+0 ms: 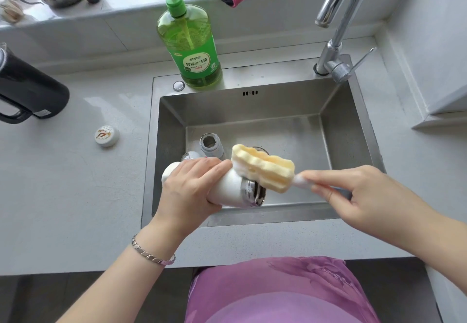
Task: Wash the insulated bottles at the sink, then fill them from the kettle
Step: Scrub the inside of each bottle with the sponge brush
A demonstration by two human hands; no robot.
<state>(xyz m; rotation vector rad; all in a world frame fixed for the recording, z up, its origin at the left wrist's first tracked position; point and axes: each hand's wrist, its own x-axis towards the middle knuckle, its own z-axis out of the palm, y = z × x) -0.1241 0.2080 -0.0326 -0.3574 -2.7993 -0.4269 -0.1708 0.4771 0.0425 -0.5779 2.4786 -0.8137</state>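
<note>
Purple clothing [278,295] of the person fills the bottom edge, closest to the lens. Above it, the fingers of the left hand [192,191] are curled fully around the body of the white bottle [230,191]. They hold it almost lying, with the steel mouth turned to the right, probably so that the brush can go in straight. The right hand [353,196] pinches the thin handle of the sponge brush [262,168] between thumb and fingertips. The foamy yellow head lies across the bottle's mouth and seems to touch the rim, not inside yet. Both are kept over the sink [348,130], I think so that foam drips into the basin. Behind the left hand a second bottle [211,144] stands open in the basin, waiting. On the counter to the left a small lid [107,135] rests apart, and further left the black kettle [30,92] stands ready for filling. The green detergent bottle [194,52] stands on the sink's back ledge, and the tap [333,52] shows no water running.
</note>
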